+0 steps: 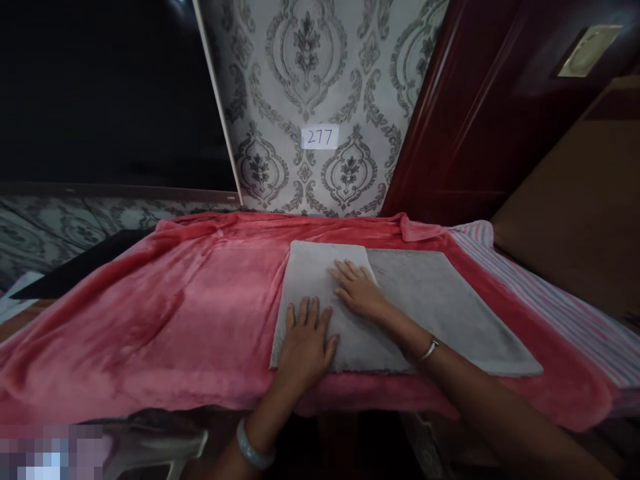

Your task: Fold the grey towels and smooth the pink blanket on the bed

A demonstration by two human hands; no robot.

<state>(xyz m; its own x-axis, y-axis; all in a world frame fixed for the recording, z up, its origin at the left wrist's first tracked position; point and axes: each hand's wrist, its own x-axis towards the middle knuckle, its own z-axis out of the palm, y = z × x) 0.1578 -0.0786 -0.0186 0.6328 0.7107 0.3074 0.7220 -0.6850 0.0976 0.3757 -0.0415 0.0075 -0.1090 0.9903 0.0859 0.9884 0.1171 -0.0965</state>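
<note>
Two bare hands lie flat on a folded grey cloth spread over a pink-red blanket.
The cloth sits right of the blanket's middle, its pale section on the left, a darker grey one on the right; the left hand rests at its near left, fingers spread, and the right hand lies farther in, fingers slightly parted, neither pinching anything. The blanket drapes over the bench, rumpled along the far and left sides, and a striped fabric runs down the right. Behind stands a wall in grey damask wallpaper with a paper marked "277" stuck on it; a big dark screen fills the far left, and a glossy dark-red panel and a brown box-like shape crowd the right. It's dim in here.
</note>
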